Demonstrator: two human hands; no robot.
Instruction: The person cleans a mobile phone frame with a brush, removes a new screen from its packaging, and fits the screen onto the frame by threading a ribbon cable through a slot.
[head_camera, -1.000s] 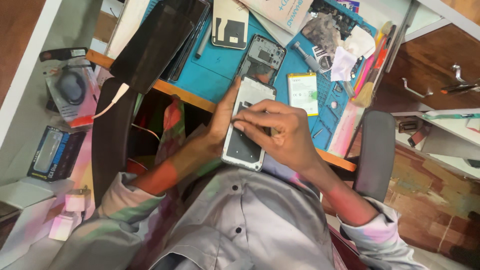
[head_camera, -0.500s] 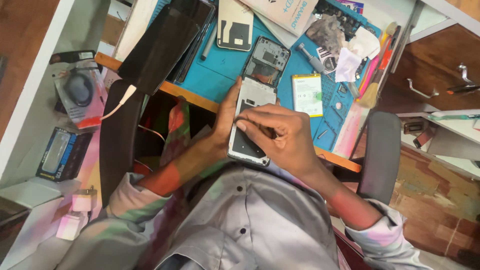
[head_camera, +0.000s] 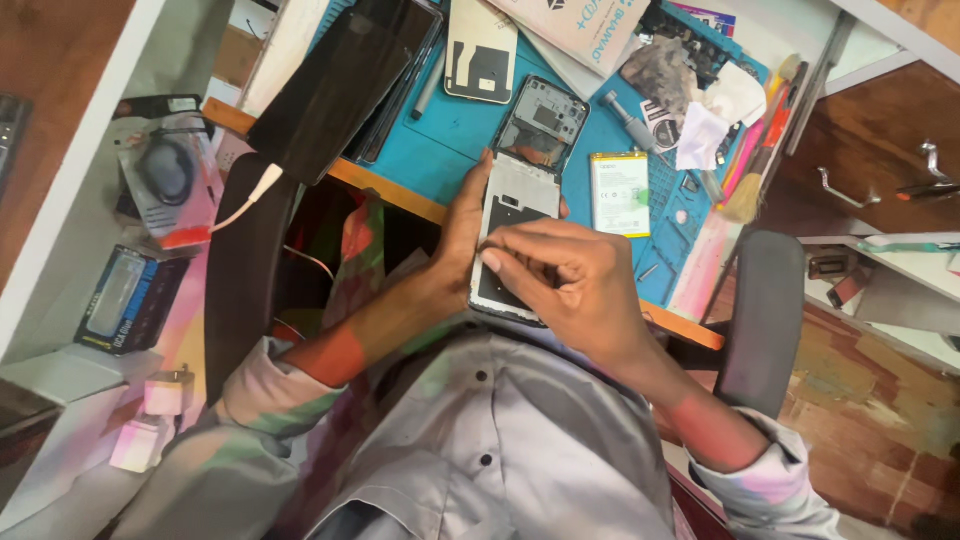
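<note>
Your left hand cradles the phone from beneath, fingers wrapped along its edge. Your right hand lies over its open back, fingertips pressed together against the panel. Press lightly and evenly, keeping your left grip firm so the phone stays flat under your fingertips.

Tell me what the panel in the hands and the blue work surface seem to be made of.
The phone panel, held by the left hand and touched by the right hand, looks like thin metal or plastic: flat pale grey face, matte, with dark cut-out patches; which one I cannot tell. The blue mat looks like soft silicone or rubber: even matte colour, moulded compartments near its right edge.
</note>
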